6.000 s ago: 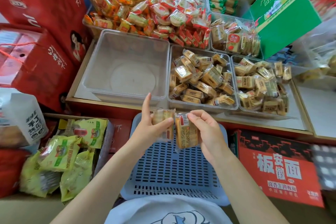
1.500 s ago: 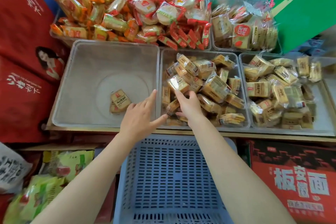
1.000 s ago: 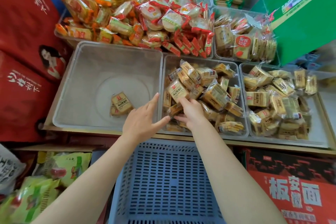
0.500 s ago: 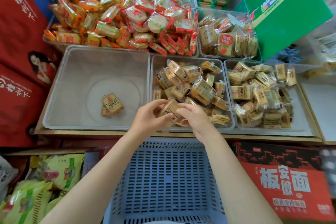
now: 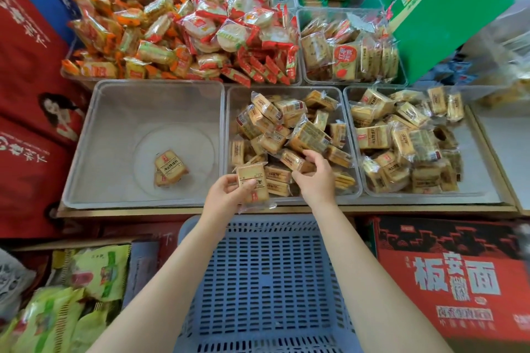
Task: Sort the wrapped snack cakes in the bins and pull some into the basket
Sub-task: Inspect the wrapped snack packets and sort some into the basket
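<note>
My left hand [image 5: 226, 195] grips a wrapped snack cake [image 5: 253, 182] over the front edge of the middle clear bin [image 5: 354, 198]. That bin holds several tan wrapped cakes. My right hand [image 5: 315, 178] reaches into it, and its fingers curl round a cake [image 5: 292, 160] in the pile. The left clear bin [image 5: 114, 129] holds two stacked cakes [image 5: 169, 167] near its middle. A blue slotted basket [image 5: 266, 281] sits below the shelf between my forearms, with nothing in it. The right clear bin [image 5: 484, 195] is full of similar cakes.
Behind the bins lie heaps of orange and red wrapped snacks [image 5: 183, 34] and a bin of red-labelled packs [image 5: 347, 57]. A green carton [image 5: 441, 8] leans at the back right. Red boxes [image 5: 28, 112] stand left, a red noodle carton [image 5: 456, 281] right, green packets [image 5: 71, 304] lower left.
My left hand has taken one cake alone and holds it near the bin's front edge. My right hand has let go of it and reached back into the middle pile.
</note>
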Demonstrator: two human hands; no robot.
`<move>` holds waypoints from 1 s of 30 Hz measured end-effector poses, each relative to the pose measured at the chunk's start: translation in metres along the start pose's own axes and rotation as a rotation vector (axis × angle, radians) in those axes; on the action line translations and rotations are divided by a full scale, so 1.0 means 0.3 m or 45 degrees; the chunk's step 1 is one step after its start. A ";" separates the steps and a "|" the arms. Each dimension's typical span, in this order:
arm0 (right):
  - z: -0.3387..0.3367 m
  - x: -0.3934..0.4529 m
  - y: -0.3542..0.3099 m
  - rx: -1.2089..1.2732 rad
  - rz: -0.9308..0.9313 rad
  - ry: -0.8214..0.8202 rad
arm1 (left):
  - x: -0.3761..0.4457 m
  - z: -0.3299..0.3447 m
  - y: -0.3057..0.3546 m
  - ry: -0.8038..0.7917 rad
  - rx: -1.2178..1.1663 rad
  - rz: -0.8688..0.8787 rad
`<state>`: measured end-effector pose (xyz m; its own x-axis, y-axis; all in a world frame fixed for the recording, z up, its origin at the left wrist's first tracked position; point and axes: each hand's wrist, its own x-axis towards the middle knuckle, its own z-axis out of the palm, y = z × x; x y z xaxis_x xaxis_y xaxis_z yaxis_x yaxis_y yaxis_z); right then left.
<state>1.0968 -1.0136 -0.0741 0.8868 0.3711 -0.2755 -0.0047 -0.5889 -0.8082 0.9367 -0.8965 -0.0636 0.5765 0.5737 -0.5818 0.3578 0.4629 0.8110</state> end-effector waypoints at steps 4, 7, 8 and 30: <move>-0.009 0.000 -0.006 0.042 0.030 0.059 | 0.012 0.003 -0.008 0.000 0.010 -0.005; -0.006 -0.009 -0.003 0.063 0.022 0.117 | 0.012 0.003 -0.016 0.005 0.009 0.008; -0.006 -0.016 -0.002 0.066 0.003 0.138 | 0.011 0.002 -0.017 0.003 0.010 0.014; -0.074 -0.127 -0.105 0.283 0.179 -0.089 | -0.002 -0.012 -0.004 -0.085 0.047 0.017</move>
<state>1.0734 -1.0252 -0.0266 0.8362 0.3500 -0.4223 -0.2339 -0.4690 -0.8517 0.9333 -0.8952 -0.0644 0.6289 0.5327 -0.5663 0.3757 0.4295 0.8212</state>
